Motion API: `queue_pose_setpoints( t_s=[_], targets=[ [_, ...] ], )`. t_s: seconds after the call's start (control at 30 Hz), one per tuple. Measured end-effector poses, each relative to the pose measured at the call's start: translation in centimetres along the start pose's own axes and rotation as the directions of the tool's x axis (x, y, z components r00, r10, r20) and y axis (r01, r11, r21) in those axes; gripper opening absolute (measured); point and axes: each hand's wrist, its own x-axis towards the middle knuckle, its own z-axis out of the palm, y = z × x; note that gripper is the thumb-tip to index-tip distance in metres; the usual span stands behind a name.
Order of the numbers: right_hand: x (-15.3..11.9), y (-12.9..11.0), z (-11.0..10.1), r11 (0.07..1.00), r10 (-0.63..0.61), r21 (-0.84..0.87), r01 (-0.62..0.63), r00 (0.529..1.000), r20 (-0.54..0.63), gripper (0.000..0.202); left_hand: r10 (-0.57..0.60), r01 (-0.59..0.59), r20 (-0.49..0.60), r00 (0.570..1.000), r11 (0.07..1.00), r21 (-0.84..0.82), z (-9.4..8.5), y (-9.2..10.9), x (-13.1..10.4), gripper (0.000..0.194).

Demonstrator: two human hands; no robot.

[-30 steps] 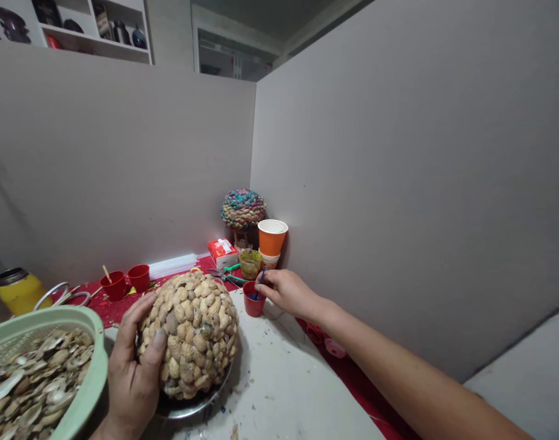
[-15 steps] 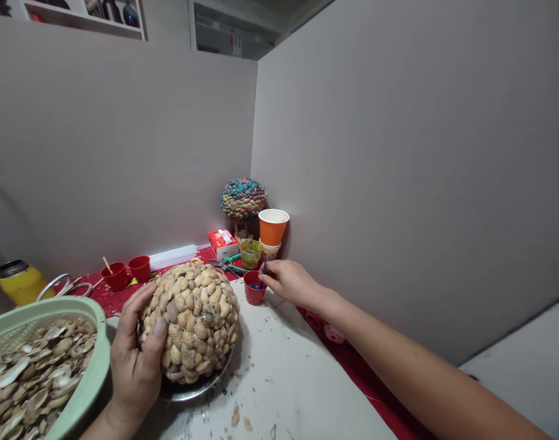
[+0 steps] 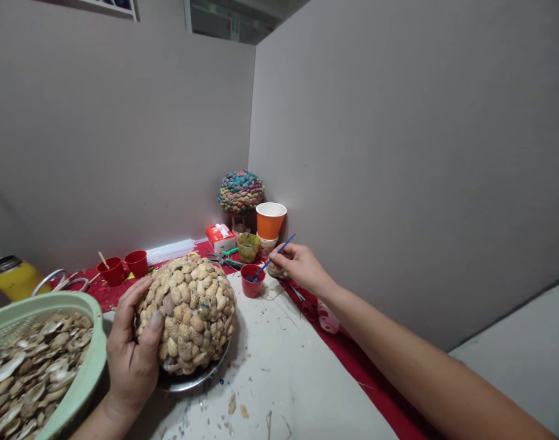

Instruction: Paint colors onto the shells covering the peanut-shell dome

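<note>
Since half a second ago, the slim blue paintbrush (image 3: 284,245) has been tipped over: it was held nearly upright, and now it's slanted up to the right, with the right hand (image 3: 302,267) shifted a bit off to the right of the cup. It's pinched between thumb and fingertips, with its lower end down inside a small red plastic cup (image 3: 252,289) that's got something blue in it.

Meanwhile the big round ball covered in tan peanut-like shells (image 3: 187,315) is still held at its left side by the left hand (image 3: 135,348), thumb spread across the front. So the hands are well apart. That ball is sat in a shiny metal dish (image 3: 197,385) on a white tabletop (image 3: 283,354), which is littered with little shell bits and blue specks.

Just left of the left hand, a pale green plastic basket (image 3: 99,333) is loaded with brownish shell pieces (image 3: 36,373). Behind the ball, two more red cups (image 3: 110,273) are lined up on red cloth (image 3: 352,366), one with a wooden stick (image 3: 104,261) in it, and a yellow jar with a dark rim (image 3: 16,280) is parked further left.

Near the corner of the grey panels (image 3: 398,153), a red-and-white tissue pack (image 3: 221,237), a clear tub of yellow-green stuff (image 3: 248,249), an orange paper cup (image 3: 270,223) and a multicoloured shell-covered ball (image 3: 241,191) are bunched together.
</note>
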Motion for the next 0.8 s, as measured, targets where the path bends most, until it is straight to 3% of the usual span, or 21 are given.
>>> queue_pose_setpoints(
  t_s=[0.33,0.8],
  targets=[
    [0.0,0.68,-0.63,0.917,0.214,0.358,-0.178,0.975,-0.064,0.024,-0.024,0.024,0.0,1.0,1.0,-0.015,-0.05,-0.49,-0.09,0.039],
    [-0.75,-0.06,-1.11,0.741,0.403,0.603,-0.294,0.914,-0.05,0.017,-0.008,0.008,-0.004,1.0,1.0,0.026,-0.14,-0.4,-0.24,0.038]
  ],
)
